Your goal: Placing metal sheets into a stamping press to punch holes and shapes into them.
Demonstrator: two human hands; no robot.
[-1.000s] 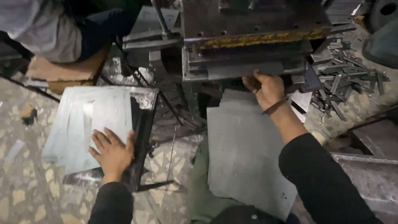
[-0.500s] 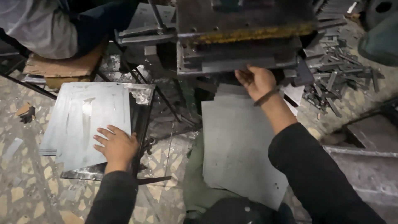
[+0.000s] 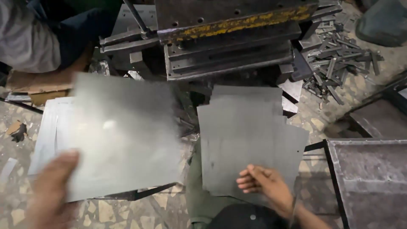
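Left hand (image 3: 51, 191), flat on the stack half a second ago, now lifts a thin metal sheet (image 3: 123, 135) by its near corner | right hand (image 3: 265, 184) has left the press (image 3: 229, 38), fingers spread on the lap sheets (image 3: 250, 135) | sheet: light, springy, sharp-edged, slick; left grip closure blurred, cannot tell.

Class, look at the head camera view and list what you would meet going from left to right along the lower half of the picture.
Left hand → blurred metal sheet that it lifts → stack of grey metal sheets → right hand resting on that stack → rusty metal tray at the right edge.
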